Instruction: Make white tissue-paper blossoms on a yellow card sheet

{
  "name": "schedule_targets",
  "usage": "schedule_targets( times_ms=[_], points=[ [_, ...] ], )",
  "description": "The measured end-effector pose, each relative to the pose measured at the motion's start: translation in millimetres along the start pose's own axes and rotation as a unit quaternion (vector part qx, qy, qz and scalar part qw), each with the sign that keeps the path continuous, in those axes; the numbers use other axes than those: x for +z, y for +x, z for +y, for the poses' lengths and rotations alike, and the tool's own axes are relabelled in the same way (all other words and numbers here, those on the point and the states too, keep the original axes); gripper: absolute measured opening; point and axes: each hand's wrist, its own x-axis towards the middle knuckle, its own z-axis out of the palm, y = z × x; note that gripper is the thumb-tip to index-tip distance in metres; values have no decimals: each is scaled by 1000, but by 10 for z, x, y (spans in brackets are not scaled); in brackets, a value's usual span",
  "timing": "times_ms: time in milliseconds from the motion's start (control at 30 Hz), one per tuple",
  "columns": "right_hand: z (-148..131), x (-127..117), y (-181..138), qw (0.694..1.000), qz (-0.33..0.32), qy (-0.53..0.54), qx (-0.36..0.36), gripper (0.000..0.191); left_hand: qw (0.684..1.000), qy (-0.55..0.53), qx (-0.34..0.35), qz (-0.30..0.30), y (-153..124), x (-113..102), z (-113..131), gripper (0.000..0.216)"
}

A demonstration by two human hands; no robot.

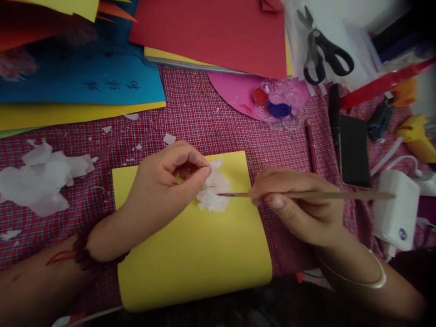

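A crinkled white tissue-paper cutout [220, 184] with a ragged outline is above the upper part of a yellow sheet [197, 254]. My left hand [166, 181] pinches the cutout's left edge between thumb and forefinger; its other fingers curl behind, partly hidden. From the right, my right hand [299, 204] grips a thin paintbrush [357, 195] held level. The brush's dark tip points left, at the middle of the cutout; whether it touches the paper I cannot tell. The yellow sheet bends down over the table's near edge.
Crumpled white tissue [44, 177] and scraps lie at left. Behind are a blue sheet [119, 81], red paper [211, 36] and a clear paint palette [279, 106] with red and blue paint. Scissors [320, 50], a black phone [354, 150] and a white power bank [397, 209] are at right.
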Motion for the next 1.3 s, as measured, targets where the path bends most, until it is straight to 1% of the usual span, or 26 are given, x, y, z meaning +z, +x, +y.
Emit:
schedule_targets(
  times_ms=[100, 133, 200, 333, 367, 433, 500, 567, 633, 733, 767, 833, 900, 933, 1000, 1067, 1133, 1200, 1300],
  points=[
    [11, -2, -9, 997, 73, 23, 13, 15, 1000, 4, 14, -5, 3, -5, -13, 12],
    [18, 1, -8, 996, 83, 23, 15, 16, 1000, 6, 21, -6, 3, -6, -18, 11],
    [33, 11, -1, 997, 74, 14, 11, 16, 999, 11, 32, -8, 3, -6, -23, 12],
    [41, 25, 15, 1000, 15, -21, 0, 15, 998, 39, 56, -8, -8, -13, -17, 14],
    [40, 25, 17, 1000, 6, -26, -6, 15, 996, 55, 75, -8, -10, -21, -14, 14],
    [36, 22, 19, 999, -2, -32, -14, 16, 986, 97, 136, -16, -10, -55, -16, 14],
    [37, 17, 20, 999, -5, -37, -18, 17, 968, 140, 205, -48, -4, -107, -32, 15],
    [43, 10, 20, 999, -6, -44, -23, 17, 945, 170, 263, -94, 6, -168, -64, 15],
    [50, 2, 19, 998, -9, -48, -33, 17, 925, 192, 301, -130, 16, -219, -103, 15],
    [40, -10, 10, 998, -5, -49, -33, 16, 905, 210, 341, -144, 21, -255, -148, 14],
    [30, -13, 5, 999, 5, -47, -26, 15, 901, 212, 349, -146, 20, -256, -156, 14],
    [5, -13, -1, 998, 45, -41, -12, 13, 898, 210, 355, -154, 15, -250, -162, 13],
    [-16, -3, 0, 996, 87, -34, -4, 13, 898, 208, 353, -163, 9, -241, -160, 14],
    [-22, 4, 4, 995, 97, -31, -6, 13, 897, 209, 352, -166, 6, -238, -159, 14],
    [-25, 22, 18, 996, 88, -30, -14, 13, 894, 210, 359, -163, 2, -237, -155, 13],
    [-18, 37, 32, 997, 58, -39, -20, 14, 893, 207, 363, -165, 2, -240, -150, 14],
    [-10, 44, 42, 998, 39, -53, -18, 14, 900, 192, 356, -161, 4, -244, -141, 16],
    [-3, 47, 47, 998, 37, -58, -13, 14, 908, 179, 345, -158, 10, -244, -134, 17],
    [6, 51, 49, 998, 32, -51, -14, 13, 908, 180, 341, -161, 15, -234, -131, 15]
  ],
)
